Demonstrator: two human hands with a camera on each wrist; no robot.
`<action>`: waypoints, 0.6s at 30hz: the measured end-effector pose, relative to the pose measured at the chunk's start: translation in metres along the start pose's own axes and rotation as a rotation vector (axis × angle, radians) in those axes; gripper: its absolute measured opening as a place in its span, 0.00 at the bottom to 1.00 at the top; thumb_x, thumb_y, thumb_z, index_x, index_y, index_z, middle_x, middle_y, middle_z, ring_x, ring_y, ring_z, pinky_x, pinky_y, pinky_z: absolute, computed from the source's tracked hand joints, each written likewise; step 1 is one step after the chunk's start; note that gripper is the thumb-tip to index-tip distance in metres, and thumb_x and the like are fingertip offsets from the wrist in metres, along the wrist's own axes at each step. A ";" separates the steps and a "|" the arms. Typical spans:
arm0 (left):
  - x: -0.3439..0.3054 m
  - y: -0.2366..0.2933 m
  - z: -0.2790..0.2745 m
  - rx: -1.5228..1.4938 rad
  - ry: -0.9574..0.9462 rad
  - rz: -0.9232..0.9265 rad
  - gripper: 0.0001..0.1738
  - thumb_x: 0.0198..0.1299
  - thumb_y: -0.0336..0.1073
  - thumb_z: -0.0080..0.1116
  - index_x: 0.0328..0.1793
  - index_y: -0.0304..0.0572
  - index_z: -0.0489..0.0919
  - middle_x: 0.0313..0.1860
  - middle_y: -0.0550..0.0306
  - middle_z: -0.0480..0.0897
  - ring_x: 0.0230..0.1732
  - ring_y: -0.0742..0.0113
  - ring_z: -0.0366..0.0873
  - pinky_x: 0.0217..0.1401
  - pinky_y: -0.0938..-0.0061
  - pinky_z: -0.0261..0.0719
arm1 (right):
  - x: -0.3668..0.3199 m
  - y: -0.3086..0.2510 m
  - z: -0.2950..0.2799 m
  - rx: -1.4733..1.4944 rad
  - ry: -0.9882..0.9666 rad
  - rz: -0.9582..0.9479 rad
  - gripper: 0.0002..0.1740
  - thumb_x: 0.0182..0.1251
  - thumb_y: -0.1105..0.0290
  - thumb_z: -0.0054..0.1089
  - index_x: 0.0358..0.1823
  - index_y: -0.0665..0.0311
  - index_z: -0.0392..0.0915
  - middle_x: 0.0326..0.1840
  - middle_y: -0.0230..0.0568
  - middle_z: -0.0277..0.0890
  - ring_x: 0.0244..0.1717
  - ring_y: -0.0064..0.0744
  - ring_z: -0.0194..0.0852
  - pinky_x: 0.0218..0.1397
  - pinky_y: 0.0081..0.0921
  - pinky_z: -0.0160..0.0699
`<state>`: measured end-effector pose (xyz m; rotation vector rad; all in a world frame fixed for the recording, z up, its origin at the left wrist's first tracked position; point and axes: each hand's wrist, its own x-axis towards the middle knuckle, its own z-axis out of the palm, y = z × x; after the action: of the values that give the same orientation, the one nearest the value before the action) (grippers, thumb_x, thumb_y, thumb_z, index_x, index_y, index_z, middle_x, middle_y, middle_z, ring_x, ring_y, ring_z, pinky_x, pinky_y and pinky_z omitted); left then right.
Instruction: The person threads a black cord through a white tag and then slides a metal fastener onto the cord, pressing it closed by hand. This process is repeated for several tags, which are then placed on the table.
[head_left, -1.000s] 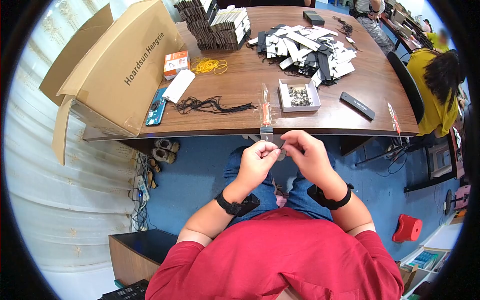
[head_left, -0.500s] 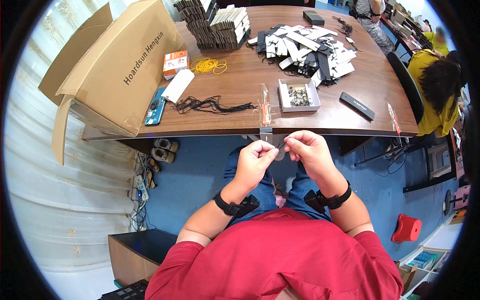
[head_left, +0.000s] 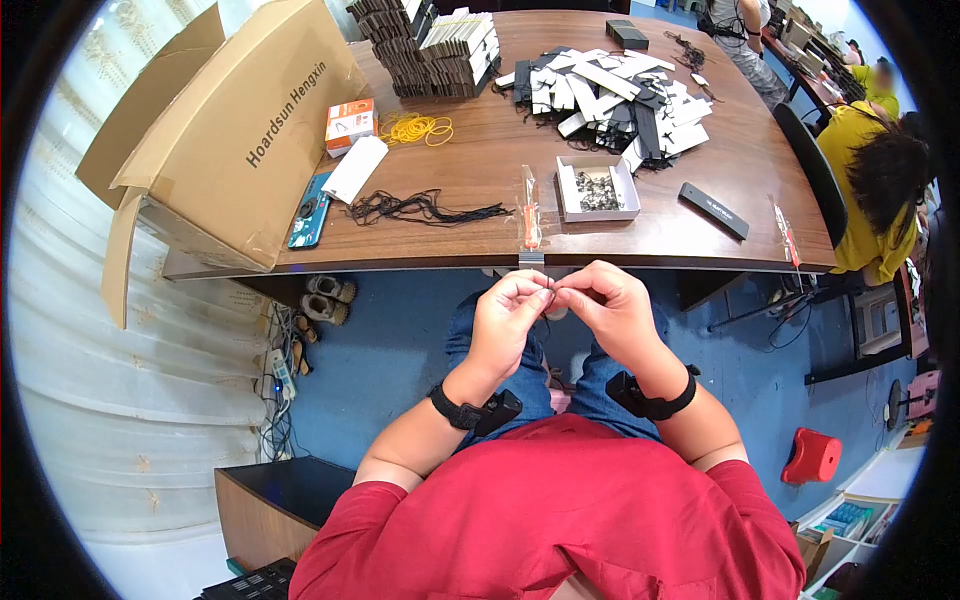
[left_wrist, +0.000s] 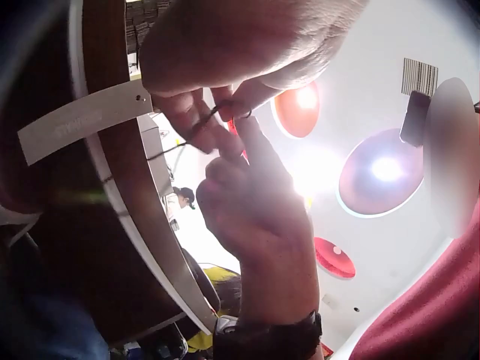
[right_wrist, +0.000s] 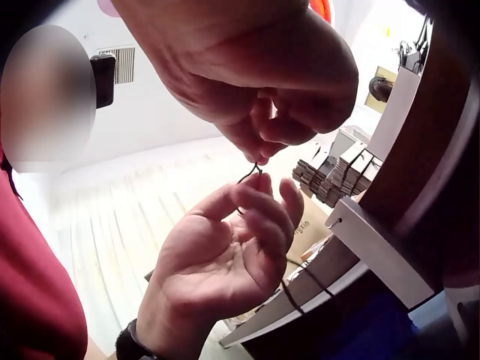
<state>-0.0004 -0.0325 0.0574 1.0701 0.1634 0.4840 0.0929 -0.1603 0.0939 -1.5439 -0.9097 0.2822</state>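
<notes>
Thumb and fingertips of my left hand pinch a thin black cord in front of the table edge. My right hand pinches the same cord, its fingertips right at those of the left. A small loop of cord shows between the fingertips in the right wrist view, and two strands run down behind the left hand. Just beyond the hands, a flat strip juts over the table edge; the left wrist view shows a small hole near its end.
A white box of small dark pieces, a bundle of black cords and a dark bar lie on the table. Behind are a pile of black and white strips and stacked strips. A carton stands left.
Half a second ago the fingertips were slightly apart with cord between them. My right hand has since moved left, and the fingertips meet again. The things on the table stay put.
</notes>
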 end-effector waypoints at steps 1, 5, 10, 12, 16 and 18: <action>-0.001 0.002 0.000 -0.004 -0.005 -0.052 0.02 0.64 0.27 0.55 0.40 0.37 0.77 0.39 0.57 0.78 0.32 0.73 0.76 0.35 0.80 0.76 | 0.001 0.001 0.001 -0.016 0.042 -0.036 0.05 0.57 0.77 0.66 0.36 0.66 0.83 0.30 0.34 0.77 0.29 0.21 0.72 0.31 0.18 0.70; -0.004 0.001 0.000 0.006 0.009 -0.118 0.01 0.64 0.28 0.55 0.39 0.40 0.77 0.26 0.67 0.73 0.18 0.84 0.60 0.18 0.86 0.54 | 0.002 0.001 0.001 -0.131 0.038 -0.033 0.05 0.56 0.77 0.66 0.35 0.66 0.84 0.29 0.37 0.78 0.29 0.25 0.74 0.32 0.21 0.72; -0.005 0.005 0.002 0.091 0.025 -0.142 0.02 0.63 0.28 0.56 0.36 0.41 0.77 0.24 0.72 0.69 0.19 0.86 0.55 0.18 0.87 0.49 | 0.002 0.001 0.000 -0.151 0.039 -0.039 0.05 0.56 0.76 0.67 0.34 0.66 0.84 0.29 0.38 0.78 0.29 0.27 0.75 0.32 0.22 0.73; -0.005 0.005 0.003 0.116 0.013 -0.116 0.03 0.63 0.28 0.56 0.35 0.42 0.77 0.24 0.72 0.69 0.19 0.87 0.55 0.18 0.87 0.49 | 0.002 0.002 -0.001 -0.142 0.032 -0.031 0.05 0.56 0.76 0.67 0.34 0.66 0.84 0.29 0.38 0.78 0.29 0.27 0.75 0.32 0.22 0.73; -0.005 0.005 0.005 0.166 0.014 -0.085 0.04 0.62 0.28 0.58 0.33 0.42 0.77 0.24 0.72 0.70 0.20 0.87 0.57 0.19 0.87 0.51 | 0.001 0.003 -0.001 -0.110 0.011 0.026 0.05 0.56 0.76 0.66 0.34 0.66 0.83 0.29 0.38 0.78 0.29 0.25 0.74 0.32 0.21 0.72; -0.005 0.006 0.005 0.184 0.011 -0.074 0.04 0.61 0.28 0.59 0.33 0.42 0.78 0.25 0.72 0.70 0.21 0.86 0.58 0.20 0.87 0.53 | 0.001 0.002 -0.001 -0.090 -0.002 0.085 0.04 0.57 0.75 0.66 0.34 0.66 0.83 0.29 0.37 0.78 0.28 0.24 0.74 0.32 0.21 0.72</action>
<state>-0.0048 -0.0368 0.0648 1.2370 0.2601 0.4142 0.0949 -0.1606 0.0922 -1.6685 -0.8693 0.3073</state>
